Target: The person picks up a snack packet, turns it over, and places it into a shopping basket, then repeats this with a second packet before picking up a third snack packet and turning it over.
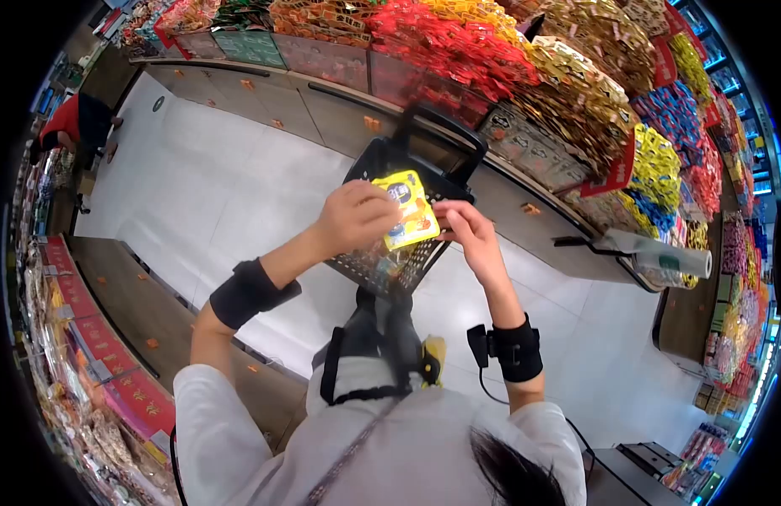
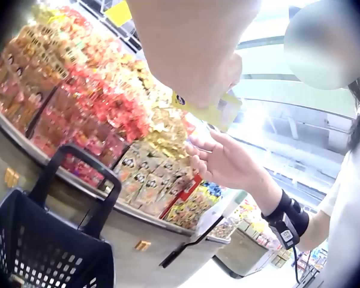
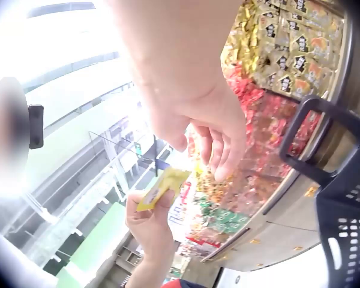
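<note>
My left hand [image 1: 355, 218] pinches a small yellow snack packet [image 1: 419, 221], its printed face turned up toward the head camera. In the right wrist view the left thumb lies over one side of the packet [image 3: 162, 191]. At the packet's right edge is my right hand [image 1: 476, 242], its fingers loosely bent. The left wrist view has the right hand [image 2: 228, 161] with palm showing and nothing gripped. Below both hands stands a black shopping basket [image 2: 54, 231] with perforated walls and a raised handle. Clear-wrapped goods lie inside it, partly hidden by the left hand.
A long counter [image 1: 319, 118] heaped with wrapped snacks curves along the front. A roll of plastic bags [image 1: 673, 257] sticks out at its right end. Another goods shelf [image 1: 112, 337] runs along the left. A person in red [image 1: 66, 126] bends at the far left.
</note>
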